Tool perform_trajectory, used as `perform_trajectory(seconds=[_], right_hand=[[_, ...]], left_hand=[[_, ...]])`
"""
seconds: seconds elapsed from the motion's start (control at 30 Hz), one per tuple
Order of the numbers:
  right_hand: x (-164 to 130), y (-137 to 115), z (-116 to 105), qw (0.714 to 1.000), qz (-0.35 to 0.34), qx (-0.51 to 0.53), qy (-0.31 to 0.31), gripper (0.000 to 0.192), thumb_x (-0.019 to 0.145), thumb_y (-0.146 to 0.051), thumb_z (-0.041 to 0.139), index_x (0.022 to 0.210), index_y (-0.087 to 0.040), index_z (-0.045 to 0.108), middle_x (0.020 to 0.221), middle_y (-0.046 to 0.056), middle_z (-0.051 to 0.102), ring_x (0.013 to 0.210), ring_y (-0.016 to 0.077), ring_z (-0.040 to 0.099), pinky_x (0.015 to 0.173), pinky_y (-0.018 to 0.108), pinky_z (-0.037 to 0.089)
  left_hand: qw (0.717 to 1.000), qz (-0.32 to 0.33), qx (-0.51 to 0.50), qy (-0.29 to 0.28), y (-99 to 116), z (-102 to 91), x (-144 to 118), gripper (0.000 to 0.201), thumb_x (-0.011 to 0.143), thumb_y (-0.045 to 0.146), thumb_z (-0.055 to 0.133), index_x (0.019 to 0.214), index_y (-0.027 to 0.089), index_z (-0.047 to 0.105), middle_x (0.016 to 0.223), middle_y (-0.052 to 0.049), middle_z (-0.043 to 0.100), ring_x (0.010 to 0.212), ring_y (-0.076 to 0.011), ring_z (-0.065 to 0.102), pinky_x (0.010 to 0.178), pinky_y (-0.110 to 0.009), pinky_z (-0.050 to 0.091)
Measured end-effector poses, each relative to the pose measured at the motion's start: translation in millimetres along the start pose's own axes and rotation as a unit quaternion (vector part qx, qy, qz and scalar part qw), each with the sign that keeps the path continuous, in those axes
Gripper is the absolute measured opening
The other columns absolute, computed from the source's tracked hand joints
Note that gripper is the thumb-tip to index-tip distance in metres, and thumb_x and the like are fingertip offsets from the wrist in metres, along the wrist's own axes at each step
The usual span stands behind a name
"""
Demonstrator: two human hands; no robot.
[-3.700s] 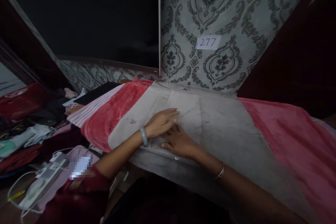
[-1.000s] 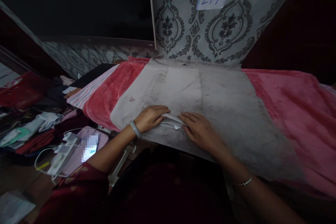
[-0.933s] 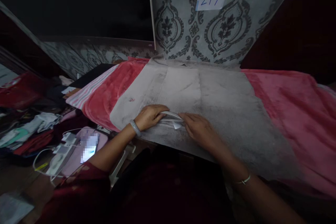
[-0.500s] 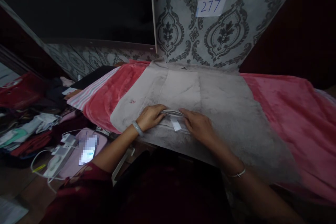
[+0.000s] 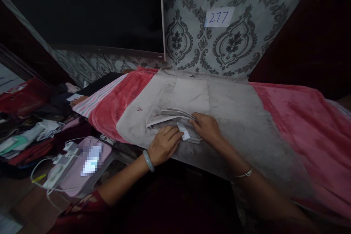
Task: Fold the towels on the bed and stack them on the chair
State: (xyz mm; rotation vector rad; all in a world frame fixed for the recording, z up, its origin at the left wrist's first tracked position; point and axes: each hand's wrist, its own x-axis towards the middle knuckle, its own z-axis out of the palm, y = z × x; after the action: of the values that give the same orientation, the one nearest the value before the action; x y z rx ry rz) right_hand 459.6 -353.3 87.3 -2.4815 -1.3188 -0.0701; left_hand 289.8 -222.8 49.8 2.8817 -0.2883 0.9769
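Note:
A folded piece of grey cloth (image 5: 188, 93) with soft, mottled patches lies on a wider grey fabric (image 5: 233, 98). At its near edge a white label (image 5: 183, 131) sticks out. My right hand (image 5: 207, 127) grips the cloth's upper folded layers between thumb and fingers and lifts them a little. Below and to the left, my left hand (image 5: 165, 144) has its fingers together, with the fingertips closed at the label's left side. Between the raised layers and the lower ones a gap shows on the left. The left thumb is mostly hidden.
Pink-red plush fabric (image 5: 296, 117) extends under the grey fabric on both sides. On the left are a phone (image 5: 92, 161), a white power strip (image 5: 61, 164) with cables, and piled clothes (image 5: 33, 135). A dark screen (image 5: 82, 11) and patterned wall (image 5: 189, 36) stand behind.
My left hand has let go of the upper folded edge and moved down toward me to the label. The right hand still grips the layers, which now gape open on the left.

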Motion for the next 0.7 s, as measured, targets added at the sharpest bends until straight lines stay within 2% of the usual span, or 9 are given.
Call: perform_trajectory(seconds=[0.13, 0.2, 0.3, 0.37, 0.5, 0.57, 0.63, 0.7], right_hand=[[1, 0, -6, 1.0, 0.003, -0.005, 0.003, 0.02, 0.097, -0.029, 0.051, 0.102, -0.021, 0.069, 0.096, 0.005, 0.075, 0.087, 0.0193, 0.066, 0.066, 0.026, 0.034], [2, -1, -8, 1.0, -0.003, -0.006, 0.004, 0.021, 0.096, -0.03, 0.051, 0.102, -0.021, 0.069, 0.095, 0.006, 0.075, 0.086, 0.0191, 0.065, 0.066, 0.026, 0.034], [3, 0, -8, 1.0, -0.007, -0.002, -0.001, 0.02, 0.096, -0.029, 0.051, 0.101, -0.021, 0.069, 0.094, 0.006, 0.074, 0.085, 0.0189, 0.065, 0.066, 0.026, 0.033], [3, 1, -6, 1.0, -0.005, 0.002, 0.005, 0.02, 0.096, -0.029, 0.051, 0.1, -0.021, 0.069, 0.093, 0.005, 0.074, 0.084, 0.0187, 0.065, 0.066, 0.026, 0.033], [4, 4, -3, 1.0, 0.004, 0.016, 0.018, 0.019, 0.095, -0.029, 0.052, 0.097, -0.022, 0.069, 0.087, 0.004, 0.073, 0.081, 0.0184, 0.064, 0.065, 0.025, 0.033], [6, 6, -4, 0.999, 0.016, 0.031, 0.017, 0.019, 0.094, -0.03, 0.053, 0.096, -0.022, 0.069, 0.082, 0.003, 0.072, 0.077, 0.0182, 0.064, 0.064, 0.025, 0.033], [8, 8, -6, 0.998, 0.022, 0.053, 0.017, 0.02, 0.093, -0.032, 0.052, 0.094, -0.022, 0.069, 0.079, 0.002, 0.071, 0.073, 0.0178, 0.063, 0.063, 0.025, 0.034], [10, 10, -7, 0.997, 0.02, 0.075, 0.02, 0.021, 0.093, -0.033, 0.051, 0.093, -0.022, 0.069, 0.078, 0.002, 0.07, 0.072, 0.0176, 0.062, 0.063, 0.025, 0.034]], left_hand=[[0.996, -0.046, 0.024, -0.075, 9, 12.8, 8, 0.039, 0.094, 0.026, 0.056, 0.132, 0.018, 0.055, 0.108, -0.011, 0.062, 0.098, -0.0259, 0.055, 0.081, -0.04, 0.047], [0.994, -0.048, 0.037, -0.088, 10, 16.0, 13, 0.033, 0.095, 0.027, 0.056, 0.127, 0.021, 0.06, 0.1, -0.009, 0.06, 0.095, -0.025, 0.054, 0.079, -0.039, 0.046], [0.995, -0.038, 0.042, -0.076, 7, 19.4, 17, 0.018, 0.097, 0.024, 0.052, 0.105, 0.02, 0.068, 0.088, -0.006, 0.059, 0.088, -0.0222, 0.054, 0.075, -0.035, 0.045], [0.997, -0.045, 0.028, -0.057, 4, 21.1, 17, 0.019, 0.097, 0.02, 0.05, 0.097, 0.019, 0.069, 0.085, -0.006, 0.06, 0.085, -0.0208, 0.054, 0.074, -0.033, 0.045], [0.993, -0.101, -0.061, -0.003, -6, 20.5, 14, 0.021, 0.098, 0.017, 0.047, 0.102, 0.019, 0.068, 0.082, -0.004, 0.062, 0.079, -0.0172, 0.058, 0.072, -0.029, 0.046], [0.991, -0.114, -0.076, 0.003, -11, 17.2, 14, 0.023, 0.098, 0.017, 0.046, 0.106, 0.019, 0.067, 0.08, -0.003, 0.064, 0.076, -0.0165, 0.06, 0.071, -0.028, 0.047], [0.994, -0.101, -0.038, -0.028, -15, 12.2, 15, 0.023, 0.097, 0.016, 0.047, 0.106, 0.019, 0.067, 0.081, -0.004, 0.065, 0.078, -0.0178, 0.062, 0.072, -0.03, 0.048], [0.992, -0.084, 0.026, -0.085, -18, 6.5, 19, 0.022, 0.096, 0.014, 0.047, 0.101, 0.018, 0.068, 0.082, -0.006, 0.065, 0.081, -0.0206, 0.063, 0.074, -0.033, 0.049]])
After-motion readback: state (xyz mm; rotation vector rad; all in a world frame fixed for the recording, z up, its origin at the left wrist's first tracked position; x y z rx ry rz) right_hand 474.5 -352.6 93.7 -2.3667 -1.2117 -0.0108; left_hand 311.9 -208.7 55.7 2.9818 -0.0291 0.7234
